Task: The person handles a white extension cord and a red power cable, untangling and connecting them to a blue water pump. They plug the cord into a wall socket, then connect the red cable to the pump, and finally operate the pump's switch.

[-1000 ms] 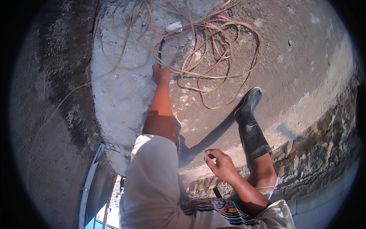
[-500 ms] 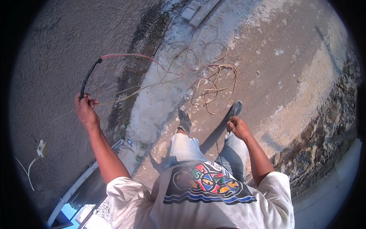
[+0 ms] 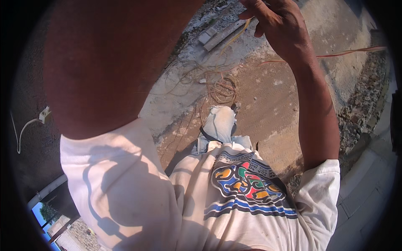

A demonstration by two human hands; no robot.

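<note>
The right hand (image 3: 279,26) is raised near the top of the view, fingers curled shut on a thin yellowish wire (image 3: 234,38) that runs down toward the tangled wire coil (image 3: 222,85) on the concrete ground (image 3: 276,104). The left hand is not seen; only the left upper arm (image 3: 104,62) fills the view, so its grip cannot be told.

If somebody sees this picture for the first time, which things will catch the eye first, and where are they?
First comes the person's bare left arm, raised so near the camera that it fills the upper left. At the top right, the right hand grips a thin yellowish wire, and a reddish wire runs off to the right. Below, at the middle, a tangled coil of wires lies on the dusty concrete ground.
</note>
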